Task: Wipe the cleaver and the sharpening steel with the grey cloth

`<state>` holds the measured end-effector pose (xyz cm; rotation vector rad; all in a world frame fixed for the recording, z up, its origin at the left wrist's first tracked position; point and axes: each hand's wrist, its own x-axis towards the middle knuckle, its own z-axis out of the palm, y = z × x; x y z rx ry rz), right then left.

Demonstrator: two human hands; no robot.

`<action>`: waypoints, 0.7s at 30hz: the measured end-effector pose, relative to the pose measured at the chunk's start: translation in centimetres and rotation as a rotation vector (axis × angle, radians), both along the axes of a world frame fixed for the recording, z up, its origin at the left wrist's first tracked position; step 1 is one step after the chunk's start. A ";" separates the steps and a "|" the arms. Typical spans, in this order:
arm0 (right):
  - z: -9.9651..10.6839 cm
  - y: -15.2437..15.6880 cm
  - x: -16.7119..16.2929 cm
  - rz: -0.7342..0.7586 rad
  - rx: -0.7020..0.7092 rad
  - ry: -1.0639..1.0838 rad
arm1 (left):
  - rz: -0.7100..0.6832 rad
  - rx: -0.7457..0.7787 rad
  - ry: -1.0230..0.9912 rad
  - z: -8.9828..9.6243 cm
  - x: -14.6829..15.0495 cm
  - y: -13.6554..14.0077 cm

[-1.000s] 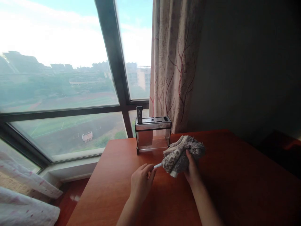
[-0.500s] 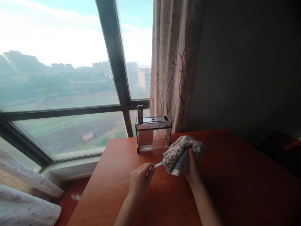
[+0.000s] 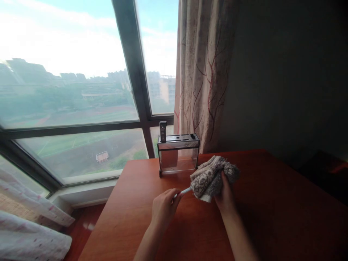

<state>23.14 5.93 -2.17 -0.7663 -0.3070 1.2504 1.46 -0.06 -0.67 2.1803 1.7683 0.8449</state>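
Observation:
My left hand (image 3: 165, 205) is closed round the near end of a thin, pale, stick-like handle (image 3: 186, 190). Its other end goes into a bunched grey and beige patterned towel (image 3: 208, 181), so I cannot tell what kind of tool it is. Wrapped round the towel from the right, my right hand (image 3: 226, 194) presses its thumb on top of the folds, while its other fingers are mostly hidden. Both hands are held over the reddish-brown wooden table (image 3: 141, 181).
Behind the towel, near the table's far edge, stands a clear knife block (image 3: 178, 159) with a slotted top and one dark riveted handle (image 3: 162, 131) sticking up. A window (image 3: 67, 72), a patterned curtain (image 3: 203, 72) and a dark wall (image 3: 285, 79) lie beyond.
Both hands, the pale handle and the towel have shifted very slightly right in the picture, and the whole view has drifted a little the same way. Both grips are unchanged.

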 end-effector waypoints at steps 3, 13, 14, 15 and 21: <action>0.1 -0.1 0.0 0.027 0.005 0.020 | 0.007 -0.004 -0.017 -0.2 0.2 0.1; 0.2 -0.1 -0.5 -0.078 0.011 -0.057 | 0.103 0.074 0.013 -0.6 0.0 0.1; 0.2 -0.1 -0.5 -0.079 0.010 -0.058 | 0.094 0.088 0.016 -0.6 0.0 0.1; 0.3 -0.1 -0.4 -0.077 0.012 -0.057 | 0.082 0.096 0.018 -0.6 -0.1 0.1; 0.1 -0.1 -0.1 0.004 0.031 -0.009 | 0.010 0.072 -0.005 -0.3 -0.4 0.1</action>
